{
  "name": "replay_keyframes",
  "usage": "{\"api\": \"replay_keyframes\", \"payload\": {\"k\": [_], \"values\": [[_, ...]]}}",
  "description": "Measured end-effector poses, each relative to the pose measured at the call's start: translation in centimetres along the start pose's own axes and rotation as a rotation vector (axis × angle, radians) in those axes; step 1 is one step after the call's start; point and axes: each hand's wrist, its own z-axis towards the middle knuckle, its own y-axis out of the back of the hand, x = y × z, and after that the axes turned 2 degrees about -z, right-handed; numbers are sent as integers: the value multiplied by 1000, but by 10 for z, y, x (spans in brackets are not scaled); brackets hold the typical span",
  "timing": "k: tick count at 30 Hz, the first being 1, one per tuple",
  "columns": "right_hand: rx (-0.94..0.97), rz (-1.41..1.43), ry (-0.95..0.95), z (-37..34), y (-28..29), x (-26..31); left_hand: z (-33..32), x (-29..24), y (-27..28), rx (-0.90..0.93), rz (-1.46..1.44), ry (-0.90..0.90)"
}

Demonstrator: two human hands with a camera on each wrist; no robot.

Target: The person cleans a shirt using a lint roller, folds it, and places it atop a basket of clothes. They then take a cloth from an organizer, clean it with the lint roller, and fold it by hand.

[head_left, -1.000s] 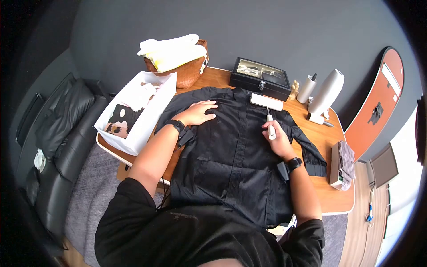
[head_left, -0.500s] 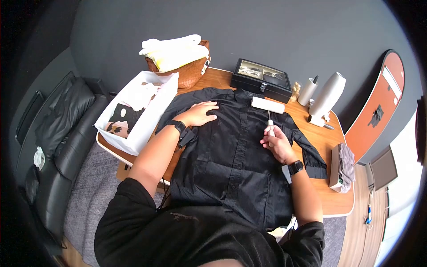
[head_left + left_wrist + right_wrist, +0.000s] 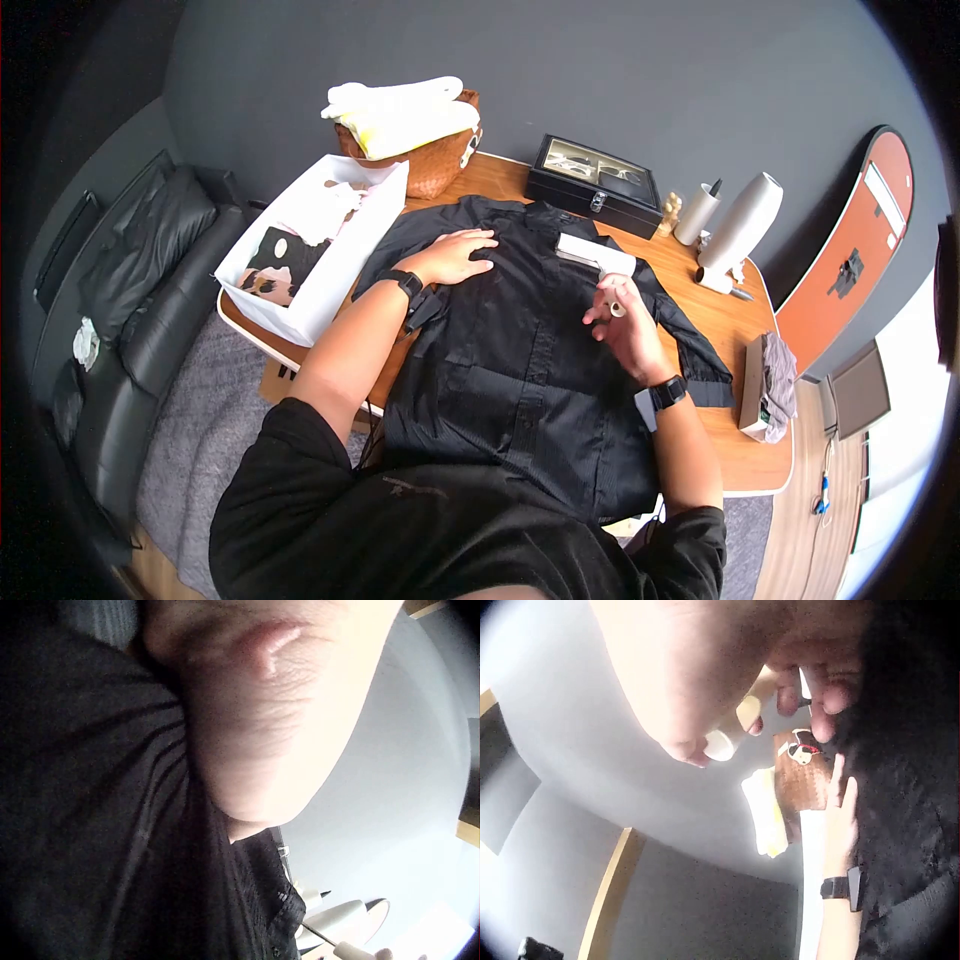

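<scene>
A black button-up shirt [image 3: 500, 340] lies spread over the wooden table. My left hand [image 3: 453, 257] rests flat on its upper left part, fingers extended; in the left wrist view the hand [image 3: 262, 712] presses against dark cloth [image 3: 90, 795]. My right hand [image 3: 630, 325] holds the handle of a white lint roller [image 3: 596, 254], whose head is at the shirt's upper right, near the collar. In the right wrist view the right hand [image 3: 727, 667] has thumb and fingers around the pale handle [image 3: 739, 726]. Whether the roller head touches the cloth cannot be told.
On the left stands a white box [image 3: 300, 318] with clothing inside, behind it a brown woven basket [image 3: 437, 168] under white towels. A black glasses case [image 3: 590, 190], a silver-grey appliance [image 3: 742, 222] and a small box [image 3: 752, 390] with grey cloth stand behind and right.
The roller's handle has tipped to point toward the head camera, and the right fingers have shifted around it. The roller head has moved slightly left. The left hand stays on the shirt.
</scene>
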Motion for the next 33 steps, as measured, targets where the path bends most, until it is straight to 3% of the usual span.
{"api": "replay_keyframes", "payload": {"k": [3,8,10,14,21,24,25,27,33], "values": [[64,-15,9,-3,-2,4,0,4,-3,-13,4,-8],[51,-338,22,5,4,-16,2,5,-3,-8,15,-13],[22,-345,54,17,20,-43,1,2,-1,-6,12,2],[-130,-322,42,23,25,-45,-2,-3,2,1,10,19],[-49,-401,156,21,36,-42,-1,-2,2,4,-10,-4],[183,-106,1,13,40,-33,-3,-5,3,14,-15,9],[182,-105,1,11,42,-30,-3,-6,4,19,-18,21],[402,-4,-84,7,46,-24,-2,-5,4,23,-15,16],[739,148,-102,2,52,-17,-2,-5,4,22,-3,27]]}}
